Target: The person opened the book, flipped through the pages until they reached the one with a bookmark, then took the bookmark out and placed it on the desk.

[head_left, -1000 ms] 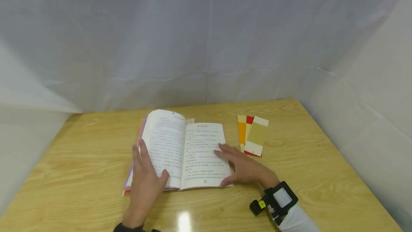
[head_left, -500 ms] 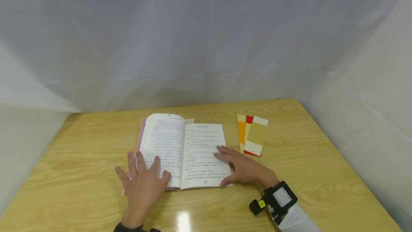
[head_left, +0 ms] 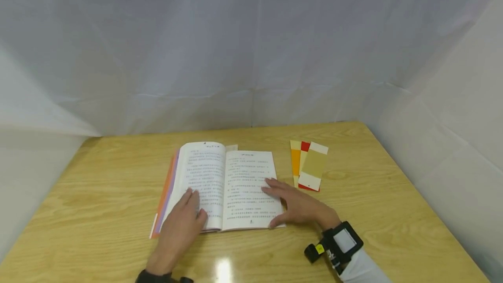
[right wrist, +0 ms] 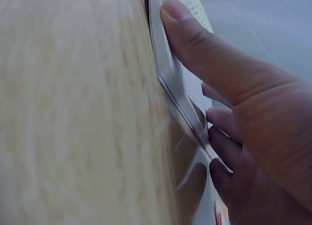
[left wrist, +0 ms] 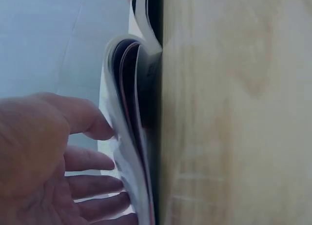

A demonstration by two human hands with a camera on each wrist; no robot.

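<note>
An open book [head_left: 222, 184] with printed text lies flat on the wooden table [head_left: 98, 195]. My left hand [head_left: 180, 226] rests flat on the lower part of the left page, fingers straight. My right hand [head_left: 296, 204] lies flat on the lower right page, fingers spread, thumb at the page's bottom edge. In the left wrist view the left hand [left wrist: 53, 156] presses against the curved page stack [left wrist: 131, 137]. In the right wrist view the right hand's thumb [right wrist: 204, 49] lies on the book's edge [right wrist: 168, 73]. A wrist camera [head_left: 338, 246] sits on the right forearm.
Three overlapping paper strips [head_left: 308, 165], orange, red and tan with white ends, lie just right of the book. White cloth walls [head_left: 251, 47] close in the table at the back and both sides.
The left-hand pages, lifted a second ago, have been laid flat. My left hand moved from the book's left edge onto the left page. The right hand stayed put.
</note>
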